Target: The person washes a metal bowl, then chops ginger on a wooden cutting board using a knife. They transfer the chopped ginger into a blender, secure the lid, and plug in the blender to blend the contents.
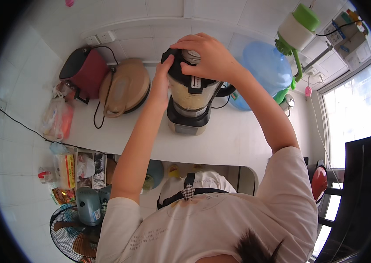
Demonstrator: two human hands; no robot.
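Note:
A countertop blender stands upright on the white counter, its jug seated on a beige and black base. Pale yellowish contents show through the jug's clear wall. A black lid with a round clear center covers the jug. My left hand grips the lid's left edge, thumb on top, against the upper jug. From the right, my right hand spans the lid's center, with thumb and fingers spread around it on the lid; some fingertips are hidden. The black jug handle points right, below my right forearm.
Left on the counter are a dark red toaster and a round tan electric griddle with a loose cord. A blue water bottle with a green-white pump stands right. A fan is lower left.

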